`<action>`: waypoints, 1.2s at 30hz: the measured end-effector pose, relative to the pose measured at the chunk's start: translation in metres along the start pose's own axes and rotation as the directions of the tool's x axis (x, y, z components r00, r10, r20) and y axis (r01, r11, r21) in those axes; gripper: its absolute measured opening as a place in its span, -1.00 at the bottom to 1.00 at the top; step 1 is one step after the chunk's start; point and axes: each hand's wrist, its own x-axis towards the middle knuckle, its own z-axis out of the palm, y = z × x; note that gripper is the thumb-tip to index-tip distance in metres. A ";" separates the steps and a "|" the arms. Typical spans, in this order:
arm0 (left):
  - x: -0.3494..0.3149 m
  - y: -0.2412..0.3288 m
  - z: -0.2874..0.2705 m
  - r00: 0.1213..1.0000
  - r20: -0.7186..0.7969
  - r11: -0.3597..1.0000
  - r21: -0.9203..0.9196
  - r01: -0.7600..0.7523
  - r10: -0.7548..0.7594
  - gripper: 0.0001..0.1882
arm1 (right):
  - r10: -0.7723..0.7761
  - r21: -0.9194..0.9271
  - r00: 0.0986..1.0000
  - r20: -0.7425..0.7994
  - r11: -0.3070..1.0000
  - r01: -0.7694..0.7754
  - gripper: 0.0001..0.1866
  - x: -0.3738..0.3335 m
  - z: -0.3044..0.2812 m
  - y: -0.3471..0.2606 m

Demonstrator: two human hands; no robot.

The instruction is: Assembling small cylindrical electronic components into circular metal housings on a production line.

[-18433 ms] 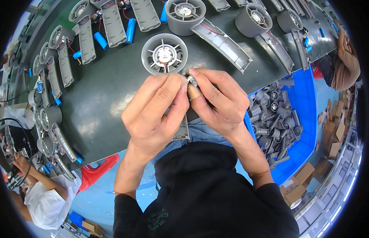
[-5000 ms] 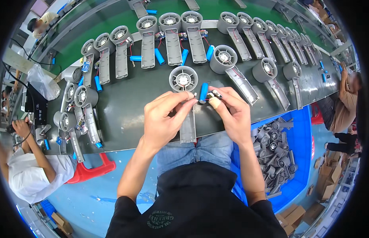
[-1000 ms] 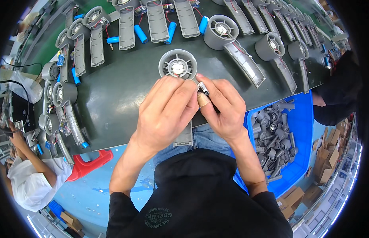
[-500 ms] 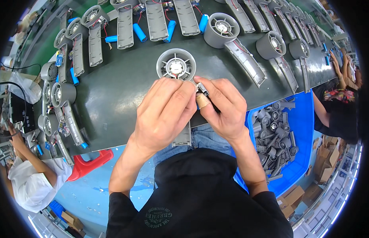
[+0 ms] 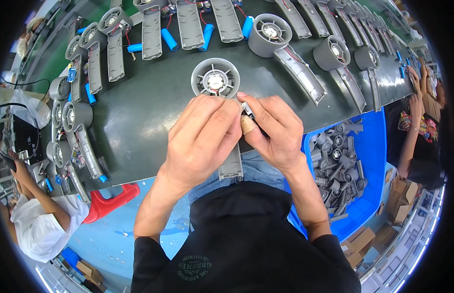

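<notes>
In front of me on the dark bench is a grey fan housing (image 5: 215, 66), round and spoked, with a white hub. Its open handle half (image 5: 231, 167) runs under my hands and shows again beyond the bench's near edge. My left hand (image 5: 201, 139) is closed just below the housing, its fingertips pinched together; whatever lies between them is hidden. Close beside it, my right hand (image 5: 279, 136) pinches a small white-and-black part (image 5: 247, 109) between thumb and forefinger. Its exact kind is too small to make out. The right thumb wears a tan bandage.
More fan housings (image 5: 269, 36) with open handles and blue cylindrical cells (image 5: 169, 40) line the bench's far side and left end. A blue bin (image 5: 371, 161) of grey parts stands at right, a red stool (image 5: 109, 202) at left. Co-workers sit at both sides.
My hands stay almost in place, still pinching. The handle's lower end has shifted slightly to the right. At right, a co-worker's arm has moved up onto the bench.
</notes>
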 end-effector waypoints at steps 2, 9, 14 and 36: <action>-0.001 0.002 -0.002 0.998 0.006 0.998 -0.017 0.057 -0.057 -0.69 | -0.012 0.004 1.000 0.002 1.000 0.012 -0.60 0.000 -0.001 0.001; -0.001 0.008 -0.001 0.986 0.002 0.985 -0.047 0.166 -0.166 -0.71 | 0.125 0.066 0.992 -0.004 0.990 -0.124 -0.61 -0.004 0.003 -0.009; -0.002 0.009 0.007 0.987 -0.089 0.991 -0.006 0.131 -0.131 -0.72 | 0.225 0.167 0.973 -0.045 0.962 -0.215 -0.62 -0.007 0.002 -0.010; -0.008 0.006 0.004 0.998 -0.029 0.997 0.050 0.059 -0.057 -0.70 | -0.033 -0.019 0.987 -0.154 0.999 0.031 -0.65 -0.007 0.009 0.002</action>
